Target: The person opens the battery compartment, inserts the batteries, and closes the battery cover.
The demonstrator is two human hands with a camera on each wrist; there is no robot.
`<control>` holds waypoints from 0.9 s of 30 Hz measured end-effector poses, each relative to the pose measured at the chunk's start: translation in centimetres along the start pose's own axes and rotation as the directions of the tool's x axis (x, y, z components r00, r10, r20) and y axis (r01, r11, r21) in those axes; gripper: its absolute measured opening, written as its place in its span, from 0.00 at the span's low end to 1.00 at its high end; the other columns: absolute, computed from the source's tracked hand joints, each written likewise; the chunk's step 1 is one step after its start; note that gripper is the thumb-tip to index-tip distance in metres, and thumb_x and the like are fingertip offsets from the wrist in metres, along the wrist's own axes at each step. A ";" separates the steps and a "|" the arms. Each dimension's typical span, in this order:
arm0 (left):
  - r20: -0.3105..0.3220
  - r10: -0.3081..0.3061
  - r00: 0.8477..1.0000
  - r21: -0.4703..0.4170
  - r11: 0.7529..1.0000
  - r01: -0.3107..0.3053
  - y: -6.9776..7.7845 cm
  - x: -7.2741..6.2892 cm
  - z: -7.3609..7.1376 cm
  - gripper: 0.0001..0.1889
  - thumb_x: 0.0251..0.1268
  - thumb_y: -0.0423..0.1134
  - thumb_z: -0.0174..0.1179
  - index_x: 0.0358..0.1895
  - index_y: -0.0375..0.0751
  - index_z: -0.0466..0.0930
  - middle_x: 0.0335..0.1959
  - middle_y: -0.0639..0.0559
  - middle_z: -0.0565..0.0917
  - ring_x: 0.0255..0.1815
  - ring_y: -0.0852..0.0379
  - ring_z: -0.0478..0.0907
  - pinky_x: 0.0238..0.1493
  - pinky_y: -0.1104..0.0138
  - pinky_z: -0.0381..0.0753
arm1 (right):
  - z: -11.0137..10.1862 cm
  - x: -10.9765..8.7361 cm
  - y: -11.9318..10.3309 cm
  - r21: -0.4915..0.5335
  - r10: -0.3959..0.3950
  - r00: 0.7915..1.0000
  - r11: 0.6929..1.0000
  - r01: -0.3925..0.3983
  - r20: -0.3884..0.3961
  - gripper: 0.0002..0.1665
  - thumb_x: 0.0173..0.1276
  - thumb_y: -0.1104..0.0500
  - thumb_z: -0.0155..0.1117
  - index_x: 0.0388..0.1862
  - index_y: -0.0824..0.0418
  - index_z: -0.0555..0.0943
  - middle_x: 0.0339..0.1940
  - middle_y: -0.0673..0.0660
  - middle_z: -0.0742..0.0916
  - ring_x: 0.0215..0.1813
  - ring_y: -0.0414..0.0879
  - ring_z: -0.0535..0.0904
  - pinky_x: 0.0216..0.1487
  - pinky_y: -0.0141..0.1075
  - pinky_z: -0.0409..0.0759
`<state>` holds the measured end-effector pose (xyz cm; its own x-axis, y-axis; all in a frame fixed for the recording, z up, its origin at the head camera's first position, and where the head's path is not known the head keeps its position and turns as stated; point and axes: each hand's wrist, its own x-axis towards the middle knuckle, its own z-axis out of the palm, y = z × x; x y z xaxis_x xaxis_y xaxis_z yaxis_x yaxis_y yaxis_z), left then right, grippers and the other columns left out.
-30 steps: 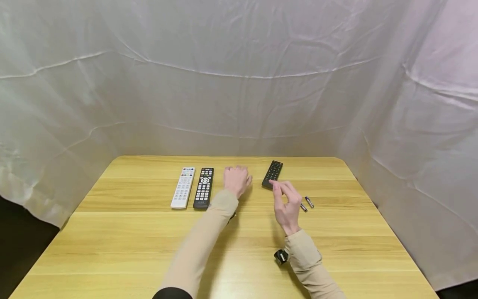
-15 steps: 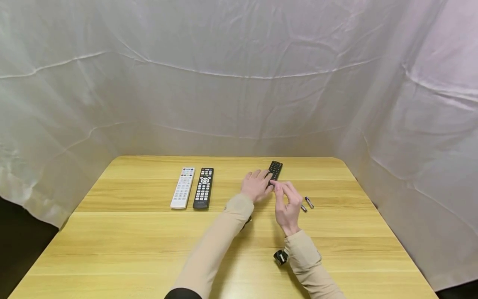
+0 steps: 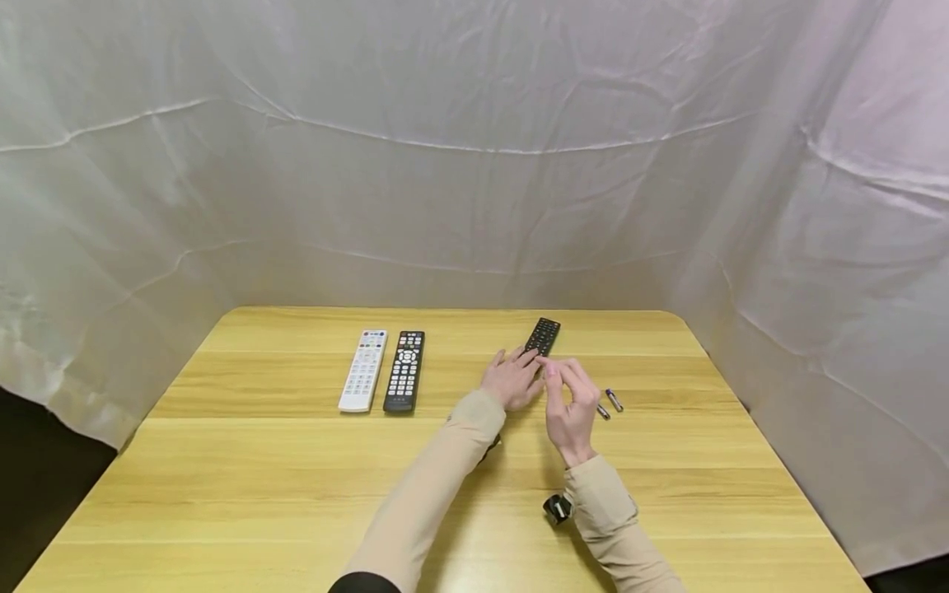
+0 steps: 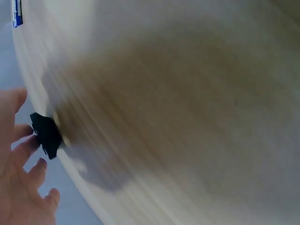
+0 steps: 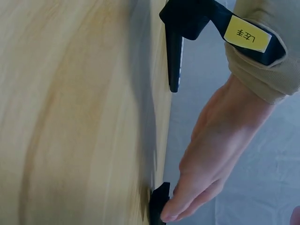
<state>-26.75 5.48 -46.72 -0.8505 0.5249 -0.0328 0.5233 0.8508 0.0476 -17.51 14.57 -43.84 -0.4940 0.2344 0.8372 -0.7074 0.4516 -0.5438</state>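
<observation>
In the head view, my left hand [image 3: 511, 380] has its fingers on the near half of a black remote control [image 3: 544, 333], gripping it. The left wrist view shows those fingers [image 4: 35, 174] around one end of the remote control [image 4: 47, 135]; the right wrist view shows the hand [image 5: 206, 150] there too. My right hand [image 3: 572, 403] is raised just to the right, its fingers loosely curled, with no thing seen in them. In the head view it overlaps the remote's near end, which is partly hidden.
A white remote control [image 3: 363, 371] and a black one with white buttons [image 3: 404, 372] lie side by side at left. Two small batteries [image 3: 614, 400] lie right of my right hand, one partly covered. Grey curtains [image 3: 474, 206] enclose the wooden table [image 3: 259, 486].
My left hand has moved right from the table's middle onto the black remote control, its fingers first stretching out, then drawing in slightly. My right hand has stayed nearly still.
</observation>
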 end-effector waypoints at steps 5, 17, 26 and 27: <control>-0.116 -0.008 0.993 -0.026 1.000 0.005 -0.4 0.3 0.3 0.26 0.80 0.53 0.44 0.74 0.50 0.67 0.72 0.49 0.73 0.77 0.52 0.66 0.83 0.52 0.62 | 0.0 -0.1 0.1 0.009 0.017 1.000 1.000 -0.017 0.002 0.13 0.68 0.72 0.54 0.33 0.74 0.86 0.30 0.70 0.87 0.31 0.44 0.80 0.40 0.16 0.77; -0.316 -0.147 0.937 0.003 0.988 0.156 -1.7 -1.2 0.5 0.17 0.72 0.48 0.59 0.50 0.40 0.86 0.54 0.43 0.79 0.45 0.47 0.85 0.51 0.58 0.90 | 0.1 -0.1 0.1 -0.013 0.004 1.000 1.000 -0.004 -0.008 0.10 0.65 0.74 0.56 0.34 0.73 0.86 0.27 0.67 0.85 0.32 0.34 0.76 0.38 0.16 0.74; -0.339 -0.175 0.924 0.045 0.978 0.202 -2.4 -1.9 0.1 0.13 0.66 0.44 0.67 0.49 0.41 0.86 0.49 0.45 0.84 0.37 0.49 0.87 0.29 0.62 0.90 | 0.1 -0.1 -0.2 -0.002 0.024 1.000 1.000 -0.024 0.011 0.11 0.67 0.73 0.56 0.35 0.73 0.86 0.27 0.67 0.85 0.33 0.32 0.75 0.39 0.17 0.75; -0.338 -0.172 0.925 0.047 0.979 0.199 -2.4 -2.0 0.1 0.13 0.67 0.41 0.66 0.50 0.40 0.85 0.48 0.45 0.86 0.38 0.48 0.87 0.29 0.62 0.90 | 0.0 -0.1 -0.2 -0.003 0.022 1.000 1.000 -0.022 0.013 0.11 0.67 0.73 0.56 0.35 0.73 0.86 0.26 0.67 0.85 0.33 0.32 0.75 0.39 0.17 0.75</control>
<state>-26.36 2.38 -46.83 -0.8947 0.3318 0.2991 0.3458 0.9383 -0.0065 -17.36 14.43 -43.79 -0.5163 0.2330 0.8241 -0.6945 0.4491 -0.5621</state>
